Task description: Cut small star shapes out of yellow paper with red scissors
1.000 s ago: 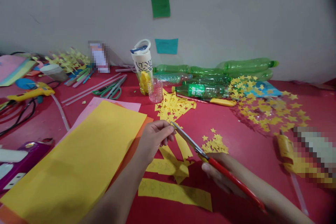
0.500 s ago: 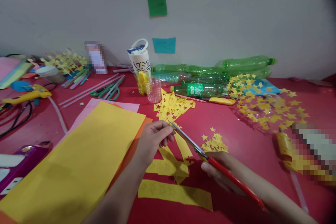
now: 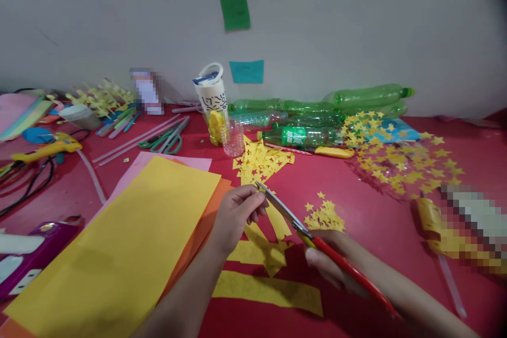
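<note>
My left hand (image 3: 235, 216) is closed in a pinch on a small piece of yellow paper (image 3: 260, 188), mostly hidden by the fingers. Wrapped round the handle of red-handled scissors (image 3: 350, 269), my right hand (image 3: 328, 261) keeps the blades pointing up and left, their tips at the left fingertips. The blades look nearly closed. Beneath the hands lie yellow paper strips (image 3: 273, 294), some with faint star outlines. A small pile of cut yellow stars (image 3: 325, 215) sits just beyond the right hand. Yellow offcuts with star-shaped holes (image 3: 263, 161) are heaped farther back.
Stacked yellow sheets (image 3: 130, 237) cover the left front, beside a purple power strip (image 3: 47, 253) and a yellow glue gun (image 3: 51, 149). Green plastic bottles (image 3: 368, 96), a tumbler (image 3: 212, 92) and a yellow cutter knife (image 3: 332, 152) stand or lie behind. Another glue gun (image 3: 430, 216) is at right.
The view has shifted slightly. The left hand and scissors tips stay together in almost the same place, with only a very small movement of the hands.
</note>
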Available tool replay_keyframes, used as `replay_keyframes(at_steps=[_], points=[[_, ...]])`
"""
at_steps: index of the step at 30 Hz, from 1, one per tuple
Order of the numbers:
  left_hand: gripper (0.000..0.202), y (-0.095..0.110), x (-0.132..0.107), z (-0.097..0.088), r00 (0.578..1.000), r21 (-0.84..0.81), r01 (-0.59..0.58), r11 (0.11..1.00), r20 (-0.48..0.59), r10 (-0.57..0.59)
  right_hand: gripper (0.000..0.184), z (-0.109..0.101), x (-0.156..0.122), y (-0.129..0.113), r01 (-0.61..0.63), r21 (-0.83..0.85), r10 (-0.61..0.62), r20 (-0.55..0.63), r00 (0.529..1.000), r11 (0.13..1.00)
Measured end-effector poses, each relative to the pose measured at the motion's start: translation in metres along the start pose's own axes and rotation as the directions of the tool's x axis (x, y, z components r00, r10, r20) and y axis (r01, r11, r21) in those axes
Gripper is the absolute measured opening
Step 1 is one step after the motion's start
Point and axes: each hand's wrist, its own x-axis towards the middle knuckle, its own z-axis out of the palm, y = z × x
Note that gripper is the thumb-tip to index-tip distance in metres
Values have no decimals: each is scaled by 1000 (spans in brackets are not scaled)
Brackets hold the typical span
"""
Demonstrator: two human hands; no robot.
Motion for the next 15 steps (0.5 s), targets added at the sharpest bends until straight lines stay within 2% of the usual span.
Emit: replay_keyframes(at_steps=[8, 15], points=[[25, -1, 0, 0, 1000, -9, -17, 1000, 8, 17, 53, 3, 0, -7, -28, 39, 28, -12, 1000, 999], [24, -1, 0, 0, 1000, -7, -7, 1000, 11, 7, 57, 6, 1, -6, -137, 105, 143, -52, 988, 985]])
